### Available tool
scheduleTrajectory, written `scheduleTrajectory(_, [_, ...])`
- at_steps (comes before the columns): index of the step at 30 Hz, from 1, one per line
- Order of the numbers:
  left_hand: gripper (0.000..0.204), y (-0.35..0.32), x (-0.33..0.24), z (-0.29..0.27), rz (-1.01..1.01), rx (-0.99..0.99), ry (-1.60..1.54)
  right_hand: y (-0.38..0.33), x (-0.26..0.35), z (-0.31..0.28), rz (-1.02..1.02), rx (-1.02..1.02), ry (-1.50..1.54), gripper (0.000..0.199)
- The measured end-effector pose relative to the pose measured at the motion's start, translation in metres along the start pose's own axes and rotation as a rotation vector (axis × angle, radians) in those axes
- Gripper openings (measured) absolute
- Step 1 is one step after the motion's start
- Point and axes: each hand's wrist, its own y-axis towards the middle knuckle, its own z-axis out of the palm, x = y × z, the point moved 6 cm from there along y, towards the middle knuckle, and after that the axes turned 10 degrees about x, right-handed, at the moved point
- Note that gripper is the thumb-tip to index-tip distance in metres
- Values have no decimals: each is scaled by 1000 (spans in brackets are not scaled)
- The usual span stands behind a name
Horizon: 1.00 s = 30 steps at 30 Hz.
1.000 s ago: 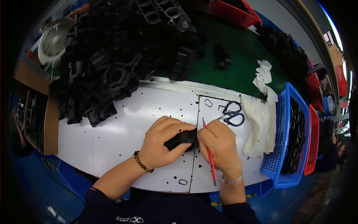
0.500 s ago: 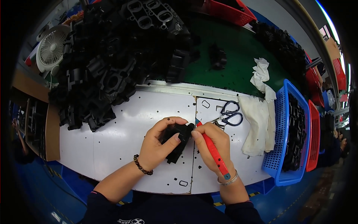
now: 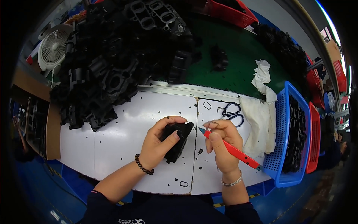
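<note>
My left hand (image 3: 156, 143) is closed around a black molded plastic part (image 3: 179, 146), its thumb lying across the top face. The part is tilted above the white tabletop, and the fingers hide some of its far side. To its right, my right hand (image 3: 228, 149) grips a slim red-handled knife (image 3: 240, 154). The knife's bluish pointed tip faces the part but stays apart from it. Beyond that hand lies a pair of scissors with dark handles (image 3: 234, 114), its blades partly covered by the hand.
Black molded parts (image 3: 112, 74) form a big heap at the far left. A blue basket (image 3: 281, 149) of black parts stands at the right, beside a white cloth (image 3: 253, 127). Small black scraps dot the white tabletop (image 3: 141, 115). A fan (image 3: 55, 45) stands at the far left.
My right hand has drawn the knife away from the black part, to the right, and the knife now lies at a flatter slant. My left hand still holds the part in nearly the same place.
</note>
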Motion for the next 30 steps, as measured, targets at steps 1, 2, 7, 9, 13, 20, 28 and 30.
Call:
scheduleTrajectory(1, [30,-1,0,-1,0,-3,2,0,-3,1,1,84,-43,18])
scheduleTrajectory(2, [30,-1,-1,-1,9,-4,11,-1,-5,2,1,86,-42,18])
scheduleTrajectory(7, [32,0,-5,0,41,-10,43,-4,-9,10,43,96,-145,14])
scheduleTrajectory(9, [33,1,-9,2,59,10,130,-4,-10,8,48,66,-131,14])
scheduleTrajectory(13, [35,0,-11,3,42,-10,131,-3,-7,8,-8,84,-268,12])
scheduleTrajectory(20, [35,1,-11,4,51,9,86,0,-13,7,90,52,22,8])
scheduleTrajectory(28, [38,0,2,9,-125,117,-183,1,-23,3,142,321,370,16])
scheduleTrajectory(30, [37,0,4,8,-140,112,-183,1,-11,4,-7,303,337,16])
